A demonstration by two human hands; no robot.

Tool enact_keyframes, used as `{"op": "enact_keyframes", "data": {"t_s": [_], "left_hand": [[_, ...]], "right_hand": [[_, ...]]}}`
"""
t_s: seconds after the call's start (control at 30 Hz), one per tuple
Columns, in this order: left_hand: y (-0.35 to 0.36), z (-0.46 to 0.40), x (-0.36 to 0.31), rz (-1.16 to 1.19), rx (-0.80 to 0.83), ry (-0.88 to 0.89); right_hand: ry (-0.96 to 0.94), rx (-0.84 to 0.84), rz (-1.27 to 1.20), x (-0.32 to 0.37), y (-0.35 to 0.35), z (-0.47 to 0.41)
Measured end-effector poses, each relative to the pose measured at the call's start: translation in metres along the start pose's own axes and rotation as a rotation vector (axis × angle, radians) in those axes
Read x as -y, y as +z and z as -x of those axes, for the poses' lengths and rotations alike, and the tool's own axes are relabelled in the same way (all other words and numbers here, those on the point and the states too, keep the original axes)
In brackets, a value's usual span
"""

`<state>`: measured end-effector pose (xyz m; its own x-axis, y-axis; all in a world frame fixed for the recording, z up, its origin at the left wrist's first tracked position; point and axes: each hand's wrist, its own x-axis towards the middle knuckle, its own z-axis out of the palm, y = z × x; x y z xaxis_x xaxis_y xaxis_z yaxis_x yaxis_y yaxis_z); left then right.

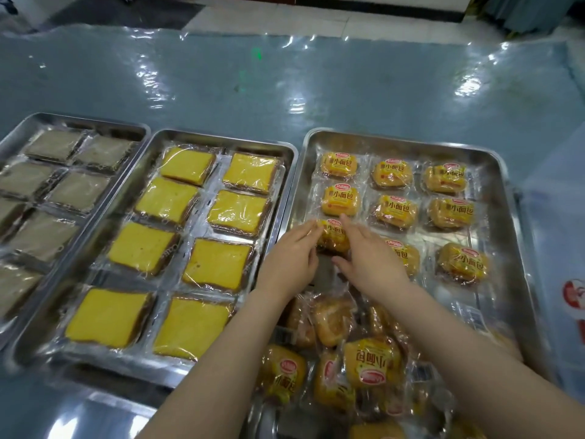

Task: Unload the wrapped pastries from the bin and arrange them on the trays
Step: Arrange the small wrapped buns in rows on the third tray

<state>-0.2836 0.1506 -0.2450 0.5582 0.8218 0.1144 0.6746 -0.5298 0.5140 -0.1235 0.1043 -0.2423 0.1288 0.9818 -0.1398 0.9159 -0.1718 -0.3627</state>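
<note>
The right steel tray (500, 172) holds several wrapped small buns in rows, yellow labels up. Both hands meet over the third spot of its left column. My left hand (289, 259) and my right hand (367, 258) pinch the two sides of one wrapped bun (332, 237), which rests on or just above the tray floor. A loose heap of the same wrapped buns (364, 359) fills the near end of that tray, under my forearms. No bin shows clearly.
The middle tray (221, 139) is packed with several wrapped yellow cake slices. The left tray (79, 120) carries several wrapped brown slices. All stand on a table under shiny blue-grey plastic film (285, 83). A white printed bag (573, 299) lies at the right edge.
</note>
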Motion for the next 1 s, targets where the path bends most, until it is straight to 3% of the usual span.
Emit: {"op": "enact_keyframes", "data": {"t_s": [0.1, 0.2, 0.27, 0.43, 0.53, 0.67, 0.93, 1.0], "left_hand": [[-0.013, 0.0, -0.001, 0.193, 0.044, -0.13], [-0.028, 0.01, -0.007, 0.326, 0.159, -0.212], [-0.034, 0.024, -0.015, 0.306, 0.218, -0.219], [-0.033, 0.056, -0.033, 0.264, 0.408, -0.218], [-0.029, 0.069, -0.041, 0.221, 0.458, -0.207], [-0.027, 0.085, -0.048, 0.264, 0.378, -0.248], [-0.034, 0.087, -0.052, 0.367, 0.073, -0.353], [-0.037, 0.083, -0.05, 0.323, 0.03, -0.359]], "right_hand": [[-0.014, -0.038, -0.082, -0.012, -0.014, 0.02], [-0.043, 0.116, -0.13, -0.026, -0.024, 0.052], [-0.035, 0.203, -0.079, -0.035, -0.022, 0.079], [0.116, 0.155, -0.147, -0.053, -0.021, 0.132], [0.105, 0.155, -0.104, -0.051, -0.019, 0.145], [0.141, 0.076, -0.197, -0.044, -0.018, 0.153], [0.213, -0.398, -0.535, -0.038, -0.047, 0.139], [0.192, -0.418, -0.514, -0.04, -0.051, 0.136]]}}
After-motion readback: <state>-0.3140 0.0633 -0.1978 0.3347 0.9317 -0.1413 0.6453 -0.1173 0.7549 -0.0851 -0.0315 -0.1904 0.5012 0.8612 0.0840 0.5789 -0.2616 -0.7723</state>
